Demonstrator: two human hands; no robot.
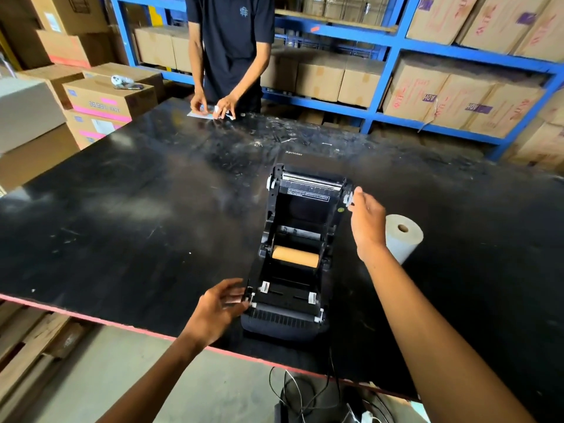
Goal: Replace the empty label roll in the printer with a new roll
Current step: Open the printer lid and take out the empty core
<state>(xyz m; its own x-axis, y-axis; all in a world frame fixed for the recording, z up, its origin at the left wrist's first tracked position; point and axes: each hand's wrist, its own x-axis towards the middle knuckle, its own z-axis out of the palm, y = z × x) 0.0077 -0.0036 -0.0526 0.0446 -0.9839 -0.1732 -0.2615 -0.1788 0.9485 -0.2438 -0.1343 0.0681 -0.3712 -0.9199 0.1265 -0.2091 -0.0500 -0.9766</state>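
Printer (293,254) lid up, bare core (295,257) still seated.
My hands (213,312) (366,221) grip nothing, fingers spread; next, lift it out.

Open printer (293,254) on table (122,193); empty core (295,257) inside it; new roll (403,236) right of printer.

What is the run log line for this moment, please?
printer lid open | empty core inside | new roll on table | left hand at front | right hand at lid
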